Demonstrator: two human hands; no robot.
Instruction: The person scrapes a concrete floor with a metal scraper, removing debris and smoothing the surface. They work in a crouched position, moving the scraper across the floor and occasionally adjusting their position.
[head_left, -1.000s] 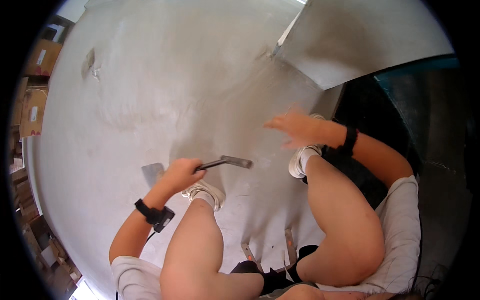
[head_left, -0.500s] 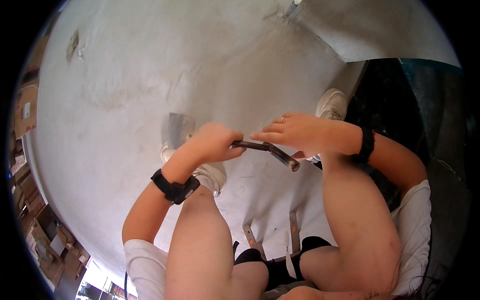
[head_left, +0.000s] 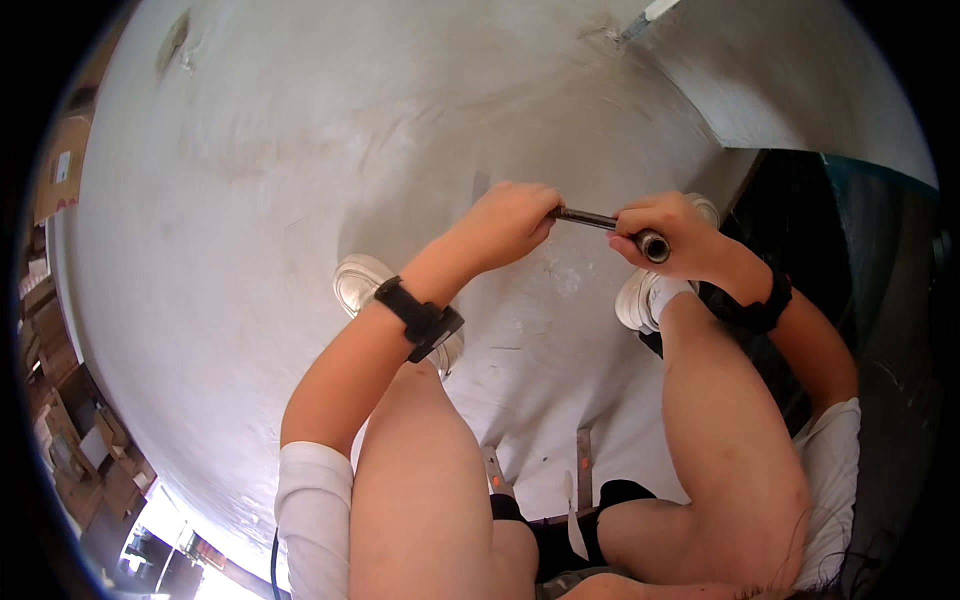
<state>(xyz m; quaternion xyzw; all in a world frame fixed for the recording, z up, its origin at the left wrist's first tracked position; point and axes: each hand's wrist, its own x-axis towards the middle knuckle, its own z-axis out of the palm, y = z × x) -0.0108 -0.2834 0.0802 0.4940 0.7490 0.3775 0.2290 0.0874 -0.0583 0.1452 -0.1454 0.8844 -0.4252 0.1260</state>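
Note:
My left hand point(head_left: 508, 222) is closed around one end of a dark metal rod tool point(head_left: 585, 218), held out in front of my knees above the pale floor. My right hand point(head_left: 672, 228) wraps the other end, where a short hollow tube points its round mouth upward. Bare rod shows between the two hands. Just beyond my left knuckles is a small grey flat piece point(head_left: 481, 185), seen nearly edge-on; whether it joins the rod is hidden by the hand.
Both my shoes, the left point(head_left: 362, 284) and the right point(head_left: 640, 298), stand below the hands. A pale panel point(head_left: 790, 80) rises at the far right, beside a dark area. Cardboard boxes point(head_left: 68, 160) line the left edge. Metal seat legs point(head_left: 584, 460) show between my thighs.
Both hands have moved away from me and to the right with the rod. My right hand, open beside the tool before, has closed around its tube end. The grey flat piece has turned edge-on.

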